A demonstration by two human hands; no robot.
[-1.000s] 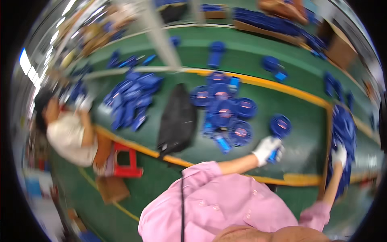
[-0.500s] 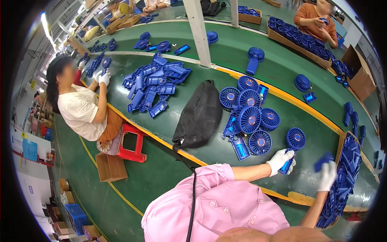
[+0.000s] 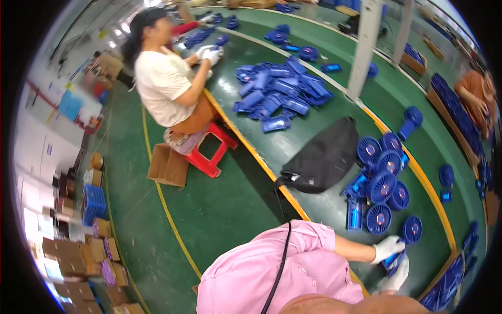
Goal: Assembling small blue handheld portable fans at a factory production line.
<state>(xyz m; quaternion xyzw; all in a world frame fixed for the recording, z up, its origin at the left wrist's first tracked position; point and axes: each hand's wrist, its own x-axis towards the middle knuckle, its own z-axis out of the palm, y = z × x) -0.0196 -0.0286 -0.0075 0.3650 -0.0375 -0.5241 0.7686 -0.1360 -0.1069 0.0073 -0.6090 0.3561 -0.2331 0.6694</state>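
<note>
My left hand (image 3: 388, 249), in a white glove, is closed round the handle of a blue handheld fan (image 3: 412, 229), its round grille pointing away from me. Against that handle my right hand (image 3: 398, 275), also white-gloved, presses a blue plastic handle cover (image 3: 395, 263); its fingers are partly hidden. Just beyond lies a cluster of blue fans (image 3: 381, 187), some with bright blue batteries showing in open handles. A cardboard box (image 3: 438, 275) of blue plastic covers (image 3: 444, 290) stands to the right of my hands.
A black mesh bag (image 3: 327, 157) lies on the green bench, left of the fans. Past it is a heap of blue handle parts (image 3: 285, 89). A co-worker (image 3: 167, 89) sits on a red stool (image 3: 212, 152). A metal post (image 3: 364, 49) rises by the green conveyor (image 3: 387, 99).
My right hand has come from the box side to the fan in my left hand, bringing the blue cover against its handle. The whole view has swung toward the left.
</note>
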